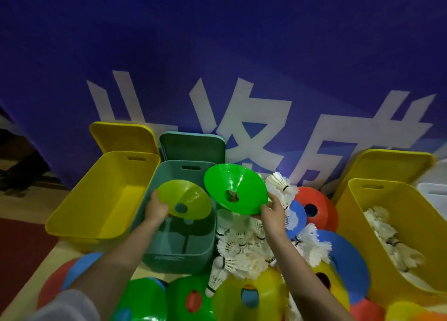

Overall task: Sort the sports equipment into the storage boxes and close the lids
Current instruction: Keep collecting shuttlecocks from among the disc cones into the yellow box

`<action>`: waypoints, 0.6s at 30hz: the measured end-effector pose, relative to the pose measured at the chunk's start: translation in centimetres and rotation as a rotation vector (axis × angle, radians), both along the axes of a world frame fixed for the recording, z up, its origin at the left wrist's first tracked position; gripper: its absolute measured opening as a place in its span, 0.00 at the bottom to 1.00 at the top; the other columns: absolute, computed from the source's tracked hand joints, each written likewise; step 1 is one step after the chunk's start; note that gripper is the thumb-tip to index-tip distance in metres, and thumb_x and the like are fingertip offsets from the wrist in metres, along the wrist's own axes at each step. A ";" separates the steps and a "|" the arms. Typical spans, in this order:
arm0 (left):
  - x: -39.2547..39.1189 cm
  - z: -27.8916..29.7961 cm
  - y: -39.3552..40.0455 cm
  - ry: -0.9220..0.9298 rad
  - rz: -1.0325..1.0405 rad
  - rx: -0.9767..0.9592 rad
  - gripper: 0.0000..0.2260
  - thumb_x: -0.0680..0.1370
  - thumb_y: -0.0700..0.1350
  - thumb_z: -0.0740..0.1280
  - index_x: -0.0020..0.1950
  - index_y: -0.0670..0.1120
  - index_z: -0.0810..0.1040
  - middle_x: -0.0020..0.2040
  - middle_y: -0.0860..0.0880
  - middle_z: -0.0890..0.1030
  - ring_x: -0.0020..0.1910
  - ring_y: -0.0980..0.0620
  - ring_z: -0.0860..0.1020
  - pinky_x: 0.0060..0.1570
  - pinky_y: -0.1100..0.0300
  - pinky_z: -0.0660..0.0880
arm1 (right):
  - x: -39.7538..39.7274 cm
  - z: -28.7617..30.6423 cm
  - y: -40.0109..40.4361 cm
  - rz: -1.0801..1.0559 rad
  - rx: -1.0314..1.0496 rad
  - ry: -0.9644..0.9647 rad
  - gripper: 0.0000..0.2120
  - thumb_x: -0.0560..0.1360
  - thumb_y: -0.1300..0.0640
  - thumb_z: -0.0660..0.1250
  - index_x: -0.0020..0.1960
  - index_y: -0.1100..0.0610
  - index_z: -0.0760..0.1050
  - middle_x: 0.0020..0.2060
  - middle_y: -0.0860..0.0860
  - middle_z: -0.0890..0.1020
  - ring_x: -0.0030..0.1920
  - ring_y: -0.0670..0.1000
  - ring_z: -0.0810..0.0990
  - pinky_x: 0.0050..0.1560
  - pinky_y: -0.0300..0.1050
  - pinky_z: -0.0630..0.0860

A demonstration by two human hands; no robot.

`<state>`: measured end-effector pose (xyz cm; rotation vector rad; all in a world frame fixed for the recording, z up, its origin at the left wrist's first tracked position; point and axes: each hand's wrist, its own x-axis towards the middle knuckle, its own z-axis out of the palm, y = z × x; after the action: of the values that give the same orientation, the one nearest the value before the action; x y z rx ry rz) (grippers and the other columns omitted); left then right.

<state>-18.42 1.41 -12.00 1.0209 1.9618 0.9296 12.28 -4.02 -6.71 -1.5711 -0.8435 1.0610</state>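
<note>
The sorting step is under way, with the lids not yet closed: two flat cones are held above the open teal-green plastic storage box (179, 236), whose lid (193, 146) leans upright behind it against the blue banner. To its left stands an open yellow plastic storage box (79, 214), apparently holding nothing, and at the far right another yellow plastic box (350, 212) already holds white feather shuttlecocks (387, 233). More shuttlecocks lie heaped between the boxes (242, 243), among red, blue, yellow and green disc cones spread over the surface.

The bright green plastic disc cone (235, 187), tilted with its centre hole facing the camera, is pinched at its lower rim by the right hand (273, 214), fingers clamped on the edge. The smaller-looking lime-yellow plastic disc cone (186, 200) hangs directly over the teal box, the left hand (156, 208) gripping its near rim, fingers curled around it.

Next, judging from this, both cones want lowering into the teal box and releasing, ideally nested to save room.
</note>
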 end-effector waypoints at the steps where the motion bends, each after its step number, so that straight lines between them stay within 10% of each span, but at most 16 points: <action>1: -0.4 -1.0 0.9 -0.046 -0.017 -0.011 0.20 0.77 0.35 0.61 0.67 0.48 0.67 0.57 0.40 0.78 0.48 0.39 0.79 0.41 0.44 0.81 | -0.6 0.0 0.0 -0.049 0.009 0.003 0.24 0.76 0.70 0.58 0.70 0.57 0.67 0.57 0.59 0.78 0.50 0.55 0.81 0.41 0.46 0.83; 6: -1.0 -3.8 4.0 -0.150 -0.103 -0.057 0.23 0.77 0.33 0.60 0.71 0.48 0.65 0.59 0.42 0.76 0.54 0.39 0.77 0.50 0.40 0.78 | -4.0 -0.8 -2.0 -0.224 0.028 -0.014 0.22 0.76 0.70 0.58 0.67 0.55 0.70 0.52 0.56 0.78 0.44 0.49 0.80 0.31 0.36 0.78; 11: -1.5 -5.6 5.1 0.096 -0.355 -0.124 0.28 0.75 0.36 0.65 0.74 0.43 0.61 0.65 0.37 0.73 0.61 0.36 0.74 0.61 0.46 0.71 | -5.9 -2.7 -4.6 -0.308 -0.019 -0.051 0.23 0.75 0.65 0.60 0.67 0.50 0.70 0.56 0.54 0.79 0.50 0.52 0.82 0.50 0.56 0.81; 18: -2.4 -0.1 2.7 0.432 -0.651 0.083 0.29 0.77 0.39 0.65 0.76 0.45 0.60 0.75 0.38 0.58 0.73 0.38 0.59 0.72 0.47 0.58 | -8.9 -0.3 -3.7 -0.250 0.020 -0.147 0.21 0.77 0.65 0.60 0.68 0.53 0.70 0.54 0.55 0.79 0.45 0.49 0.81 0.41 0.47 0.82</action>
<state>-20.80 4.14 -12.15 1.8794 1.7219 0.4460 3.34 -7.71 -7.01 -1.7030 -0.7300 0.7636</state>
